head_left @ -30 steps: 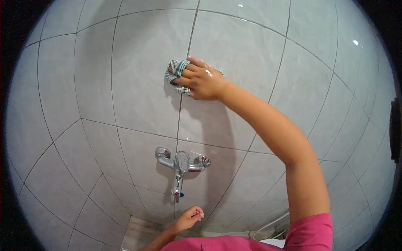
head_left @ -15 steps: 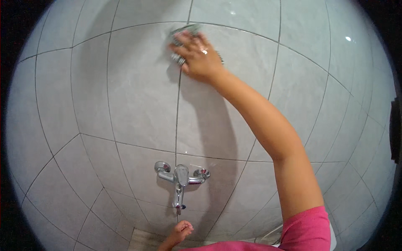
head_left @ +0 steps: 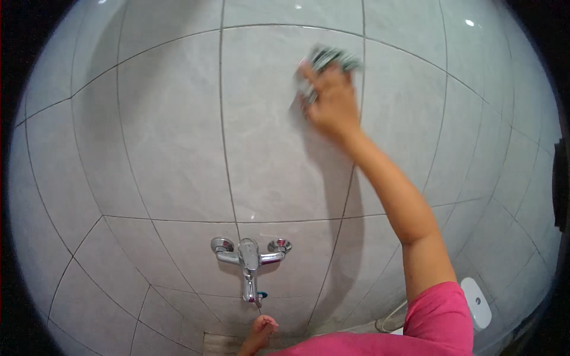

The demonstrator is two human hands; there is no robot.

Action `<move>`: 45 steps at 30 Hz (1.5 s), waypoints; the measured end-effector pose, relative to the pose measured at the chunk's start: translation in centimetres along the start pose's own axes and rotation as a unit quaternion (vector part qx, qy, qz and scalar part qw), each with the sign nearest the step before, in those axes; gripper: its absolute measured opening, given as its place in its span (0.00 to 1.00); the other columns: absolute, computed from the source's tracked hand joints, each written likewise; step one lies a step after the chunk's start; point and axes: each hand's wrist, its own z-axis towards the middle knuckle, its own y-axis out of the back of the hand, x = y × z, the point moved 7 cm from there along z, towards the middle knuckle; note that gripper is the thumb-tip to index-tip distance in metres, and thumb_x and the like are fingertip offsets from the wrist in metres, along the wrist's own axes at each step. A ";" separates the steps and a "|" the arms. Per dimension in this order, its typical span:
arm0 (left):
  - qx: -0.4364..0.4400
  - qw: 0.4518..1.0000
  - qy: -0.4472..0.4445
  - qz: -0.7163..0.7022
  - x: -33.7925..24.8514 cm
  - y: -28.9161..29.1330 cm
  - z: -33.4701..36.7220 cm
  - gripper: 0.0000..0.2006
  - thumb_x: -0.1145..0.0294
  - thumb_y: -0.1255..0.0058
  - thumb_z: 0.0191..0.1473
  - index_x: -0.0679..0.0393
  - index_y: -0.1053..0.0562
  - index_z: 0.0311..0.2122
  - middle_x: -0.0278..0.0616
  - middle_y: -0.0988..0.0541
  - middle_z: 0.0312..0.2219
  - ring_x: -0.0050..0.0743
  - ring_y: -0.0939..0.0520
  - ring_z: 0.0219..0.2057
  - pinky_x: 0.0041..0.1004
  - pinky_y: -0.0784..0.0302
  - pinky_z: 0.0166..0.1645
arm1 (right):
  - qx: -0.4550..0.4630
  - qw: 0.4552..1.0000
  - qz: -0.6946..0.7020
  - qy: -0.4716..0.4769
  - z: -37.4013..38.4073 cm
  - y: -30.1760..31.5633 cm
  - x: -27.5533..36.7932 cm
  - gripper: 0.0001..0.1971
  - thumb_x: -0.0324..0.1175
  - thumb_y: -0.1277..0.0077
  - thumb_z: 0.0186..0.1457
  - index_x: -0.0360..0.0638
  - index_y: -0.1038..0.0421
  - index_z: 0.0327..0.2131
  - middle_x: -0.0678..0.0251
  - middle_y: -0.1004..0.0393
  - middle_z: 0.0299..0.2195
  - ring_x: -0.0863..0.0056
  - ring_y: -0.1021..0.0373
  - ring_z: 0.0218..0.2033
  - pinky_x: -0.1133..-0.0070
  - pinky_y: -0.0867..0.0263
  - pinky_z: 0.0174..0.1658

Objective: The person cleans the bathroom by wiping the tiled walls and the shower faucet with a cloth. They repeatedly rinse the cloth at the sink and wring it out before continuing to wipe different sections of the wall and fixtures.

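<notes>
High on the grey tiled wall (head_left: 172, 142), my right hand (head_left: 335, 107) presses a crumpled cloth (head_left: 332, 56) with green and white stripes flat to the tiles. Motion blurs the fingers and the cloth, which shows above and left of them. My left hand (head_left: 261, 329) hangs low in front of me, its fingers loosely curled in, and nothing shows in it. Just above that hand, a chrome mixer tap (head_left: 249, 258) juts from the wall, with a small blue-green part beside its spout.
Beyond my right upper arm stands a white toilet cistern (head_left: 477, 304) with a round button. A thin pale hose (head_left: 389, 319) loops near my pink sleeve. Side walls with the same tiles rise at left and right. A dark object (head_left: 560, 184) is at the far right edge.
My right hand has swept the cloth rightward across the tiles and slightly down. My left hand stays low by the tap. The view has shifted a little, showing more of the cistern.
</notes>
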 end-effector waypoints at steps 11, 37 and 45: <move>0.057 0.998 0.035 0.015 -1.5 -4.8 3.2 0.05 0.70 0.59 0.51 0.58 0.36 0.32 0.34 0.27 0.26 0.19 0.29 0.27 0.20 0.34 0.33 | 0.123 0.985 -0.081 0.087 -4.9 4.6 -9.9 0.20 0.39 0.52 0.39 0.48 0.33 0.41 0.62 0.41 0.49 0.60 0.48 0.52 0.65 0.66 0.59; 0.132 0.986 0.085 0.057 0.8 -22.1 10.8 0.05 0.71 0.58 0.52 0.60 0.36 0.33 0.36 0.29 0.28 0.21 0.29 0.31 0.20 0.32 0.35 | -0.021 0.991 -0.103 -0.087 -21.9 16.9 -34.4 0.24 0.40 0.54 0.44 0.48 0.39 0.48 0.59 0.52 0.55 0.58 0.55 0.56 0.59 0.65 0.56; 0.128 0.987 0.086 0.055 1.0 -24.7 12.2 0.06 0.70 0.58 0.52 0.60 0.36 0.33 0.38 0.28 0.27 0.20 0.29 0.28 0.20 0.33 0.33 | -0.281 0.791 -0.107 -0.533 -39.9 21.4 -45.6 0.37 0.42 0.59 0.51 0.26 0.66 0.54 0.44 0.59 0.55 0.53 0.58 0.56 0.72 0.60 0.56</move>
